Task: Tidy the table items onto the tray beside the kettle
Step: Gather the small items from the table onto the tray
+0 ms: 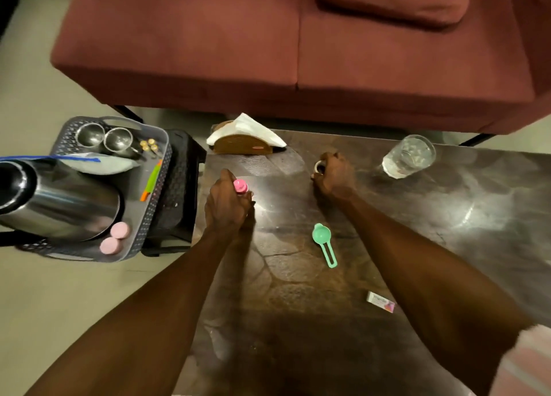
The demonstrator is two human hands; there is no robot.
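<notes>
My left hand [226, 205] is closed around a small bottle with a pink cap [240, 185] near the dark table's left edge. My right hand [334, 175] is closed on a small white-rimmed object [318, 166], mostly hidden by the fingers. A green plastic scoop [323, 240] lies on the table between my forearms. A small white and pink box [381, 301] lies near the right forearm. To the left, the grey perforated tray [162, 169] holds a steel kettle [53, 199], two steel cups [104, 138], two pink round lids [114, 237] and a green-orange tool [152, 181].
A glass of water [408, 155] stands at the table's back right. A wooden napkin holder with white napkins [244, 139] sits at the back edge. The tray rests on a black stool [179, 193]. A maroon sofa [298, 44] lies beyond the table.
</notes>
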